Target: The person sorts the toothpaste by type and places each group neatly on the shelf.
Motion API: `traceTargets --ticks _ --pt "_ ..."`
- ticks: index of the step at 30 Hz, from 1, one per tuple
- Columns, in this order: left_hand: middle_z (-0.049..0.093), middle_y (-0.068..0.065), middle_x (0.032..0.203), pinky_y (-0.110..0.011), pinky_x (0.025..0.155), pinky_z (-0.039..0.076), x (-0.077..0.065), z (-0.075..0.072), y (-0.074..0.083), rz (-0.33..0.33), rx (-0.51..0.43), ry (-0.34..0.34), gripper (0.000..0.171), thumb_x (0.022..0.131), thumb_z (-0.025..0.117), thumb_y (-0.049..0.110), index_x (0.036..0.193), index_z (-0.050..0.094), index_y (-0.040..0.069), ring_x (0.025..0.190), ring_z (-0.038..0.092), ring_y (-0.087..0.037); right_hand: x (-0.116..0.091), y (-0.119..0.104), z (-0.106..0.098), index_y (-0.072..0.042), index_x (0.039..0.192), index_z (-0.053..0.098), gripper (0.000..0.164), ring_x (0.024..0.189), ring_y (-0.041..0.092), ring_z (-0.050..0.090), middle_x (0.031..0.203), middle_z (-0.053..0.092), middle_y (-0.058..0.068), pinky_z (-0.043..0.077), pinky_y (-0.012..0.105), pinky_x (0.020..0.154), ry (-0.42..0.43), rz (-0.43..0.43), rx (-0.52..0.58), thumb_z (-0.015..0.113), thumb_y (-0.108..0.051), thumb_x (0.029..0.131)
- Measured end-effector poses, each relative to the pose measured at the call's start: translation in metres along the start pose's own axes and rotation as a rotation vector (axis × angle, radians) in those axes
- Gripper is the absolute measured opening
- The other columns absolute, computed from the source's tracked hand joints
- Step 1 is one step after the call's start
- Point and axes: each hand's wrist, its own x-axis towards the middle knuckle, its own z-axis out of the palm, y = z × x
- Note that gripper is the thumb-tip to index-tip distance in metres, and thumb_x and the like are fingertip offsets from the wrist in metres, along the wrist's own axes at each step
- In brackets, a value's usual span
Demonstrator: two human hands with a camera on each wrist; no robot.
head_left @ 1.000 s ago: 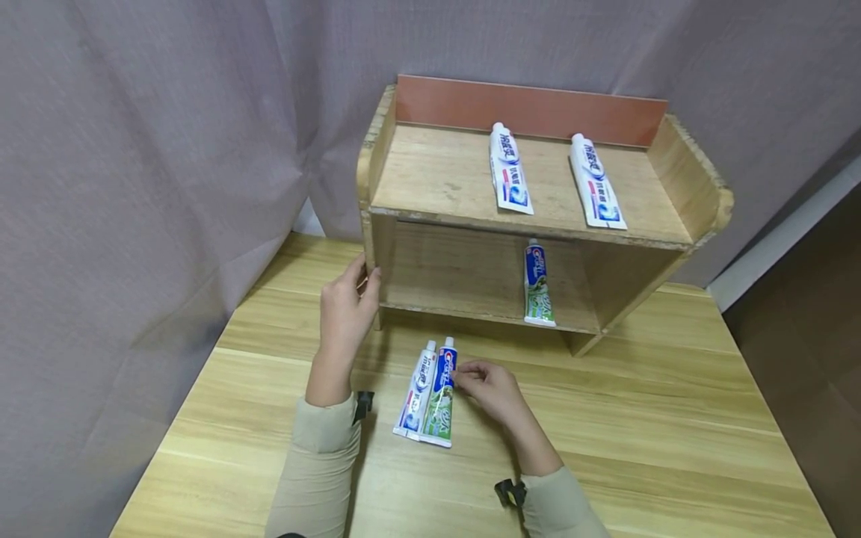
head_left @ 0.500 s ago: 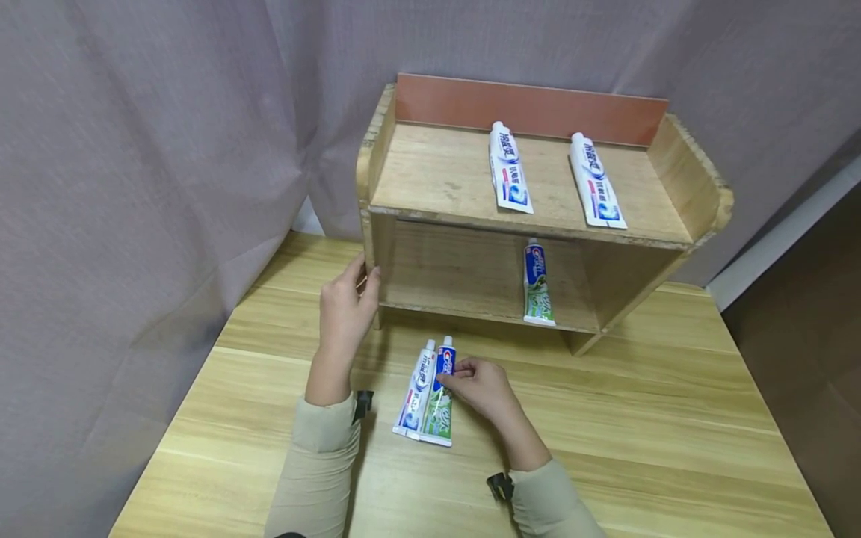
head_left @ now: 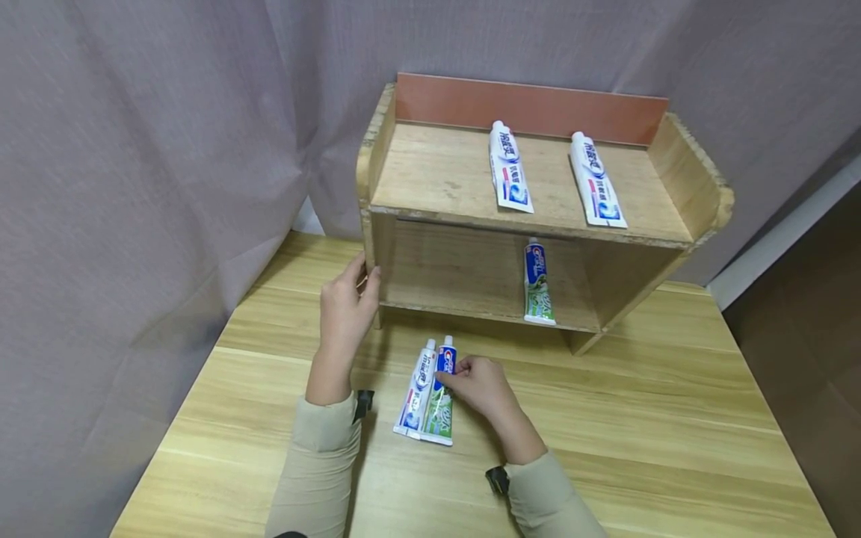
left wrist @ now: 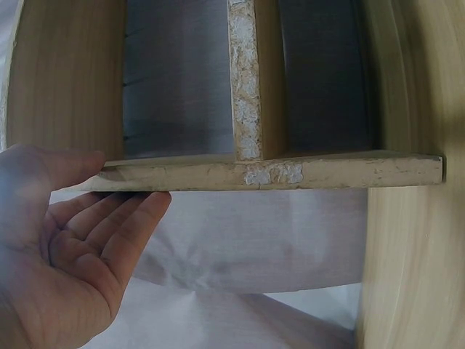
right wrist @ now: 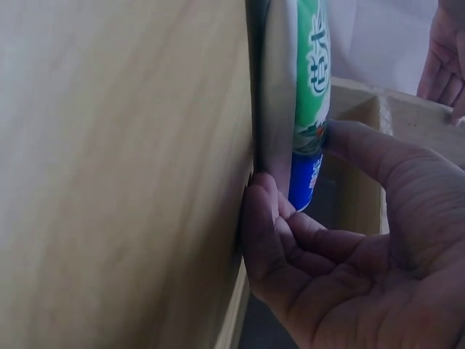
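Note:
My right hand (head_left: 483,385) pinches a blue and green toothpaste tube (head_left: 441,407) lying on the table, thumb on its printed face. In the right wrist view the fingertips reach under the edge of this tube (right wrist: 311,94), close to the tabletop. A white toothpaste tube (head_left: 415,400) lies just left of it, both caps pointing toward the shelf. My left hand (head_left: 346,306) grips the left side panel of the small wooden shelf (head_left: 484,232). In the left wrist view, that hand (left wrist: 87,240) has its thumb on one face of the panel and its fingers on the other.
Two white toothpaste tubes, one on the left (head_left: 511,168) and one on the right (head_left: 597,181), lie on the upper shelf board. A blue and green tube (head_left: 538,284) lies on the lower board. Grey curtain (head_left: 188,149) hangs behind the wooden table (head_left: 673,418).
My right hand has moved slightly left, and its thumb has come over the blue and green toothpaste tube. My left hand stays on the shelf's side panel.

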Motion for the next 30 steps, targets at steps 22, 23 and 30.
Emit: traceTargets --ticks 22,23,30 --pt "0.068 -0.025 0.118 -0.025 0.084 0.062 -0.001 0.0 -0.001 -0.006 -0.005 0.006 0.033 0.1 0.062 0.012 0.129 0.064 -0.004 0.106 0.07 -0.034 -0.004 0.002 -0.006 -0.011 0.067 0.059 0.039 0.054 0.013 0.047 0.06 0.055 0.0 0.038 0.023 0.047 -0.034 -0.003 -0.074 0.08 -0.039 0.084" --pt "0.068 -0.025 0.119 -0.025 0.084 0.062 -0.001 0.0 -0.002 -0.006 -0.004 0.005 0.033 0.1 0.062 0.012 0.129 0.063 -0.004 0.107 0.07 -0.034 -0.005 0.003 -0.007 -0.012 0.067 0.059 0.038 0.054 0.013 0.047 0.06 0.054 0.0 0.039 0.023 0.047 -0.037 0.0 -0.068 0.08 -0.039 0.083" --pt "0.068 -0.024 0.12 -0.026 0.084 0.062 0.0 0.0 -0.002 0.001 -0.001 -0.001 0.034 0.1 0.062 0.013 0.13 0.063 -0.004 0.108 0.07 -0.033 -0.003 0.011 -0.014 -0.009 0.067 0.06 0.038 0.056 0.015 0.048 0.062 0.056 0.001 0.041 0.024 0.049 -0.022 0.013 -0.05 0.081 -0.037 0.083"
